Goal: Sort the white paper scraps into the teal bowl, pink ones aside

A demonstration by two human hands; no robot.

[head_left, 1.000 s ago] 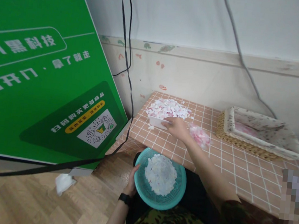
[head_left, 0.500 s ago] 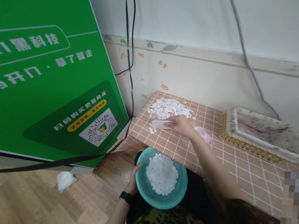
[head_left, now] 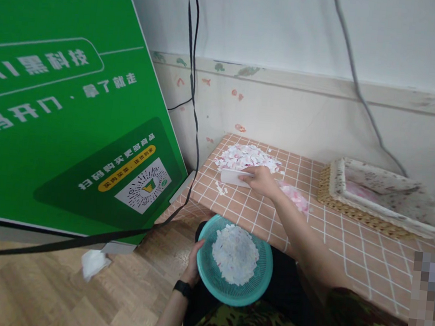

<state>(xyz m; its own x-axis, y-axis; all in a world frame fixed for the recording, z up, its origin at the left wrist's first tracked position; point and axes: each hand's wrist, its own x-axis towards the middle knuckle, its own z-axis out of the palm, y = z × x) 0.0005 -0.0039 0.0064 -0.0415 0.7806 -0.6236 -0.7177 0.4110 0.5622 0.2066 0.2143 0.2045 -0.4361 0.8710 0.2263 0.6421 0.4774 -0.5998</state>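
Right hand (head_left: 262, 181): thumb and fingers pinch the right end of a white flat-sided piece (head_left: 234, 178). White piece: over the left part of the table, at the near side of a scrap pile (head_left: 247, 156); contact with the surface cannot be told. Scrap pile: loose white bits with some pink; a few strays lie nearer the edge. Pink-and-white bundle (head_left: 295, 196): on the table beside the right forearm, partly hidden. Teal basket (head_left: 263, 276): round, slotted, above the person's lap, holding a mound of pale scraps (head_left: 235, 254). Left hand (head_left: 193, 264): grips the teal basket's left rim, fingers partly hidden; black wristband (head_left: 183, 288). Table (head_left: 351, 247): brown covering, white grid. Wicker basket (head_left: 325, 186): rectangular, patterned cloth lining, against the wall side, right. Green panel (head_left: 20, 169): left, white lettering, square code. White crumpled item (head_left: 94, 265): on the wood-look floor (head_left: 36, 289).
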